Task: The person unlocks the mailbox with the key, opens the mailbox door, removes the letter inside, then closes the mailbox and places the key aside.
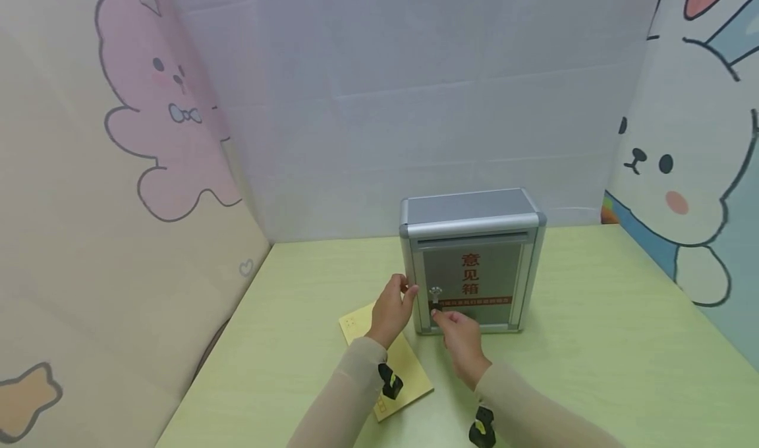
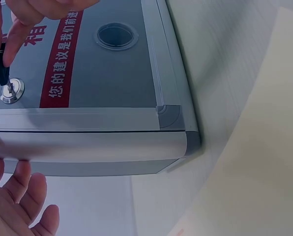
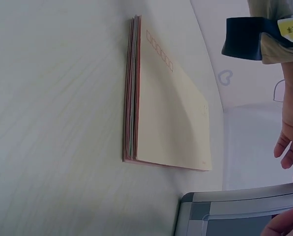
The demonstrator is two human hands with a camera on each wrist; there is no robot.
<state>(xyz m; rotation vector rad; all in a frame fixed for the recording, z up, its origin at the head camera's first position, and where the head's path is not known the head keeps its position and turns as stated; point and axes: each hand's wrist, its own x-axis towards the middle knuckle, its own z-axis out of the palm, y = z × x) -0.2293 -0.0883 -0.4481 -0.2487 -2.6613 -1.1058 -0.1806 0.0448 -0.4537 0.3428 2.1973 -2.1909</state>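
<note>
A silver-grey metal suggestion box [image 1: 498,267] with red lettering stands upright on the table, a slot near its top. My left hand [image 1: 391,309] is at the box's left side, its fingertips touching the side wall, as the left wrist view shows. My right hand [image 1: 462,339] is at the lower left of the front panel. Between thumb and finger it pinches a black-headed key [image 2: 3,66], whose tip is in the round lock [image 2: 12,92]. In the right wrist view only the fingertips of that hand show, at the bottom corner.
A stack of tan envelopes [image 3: 171,108] lies on the pale green table [image 1: 284,342], left of the box and partly under my left forearm in the head view. Cloth walls with cartoon rabbits [image 1: 172,105] enclose the table at the back and both sides.
</note>
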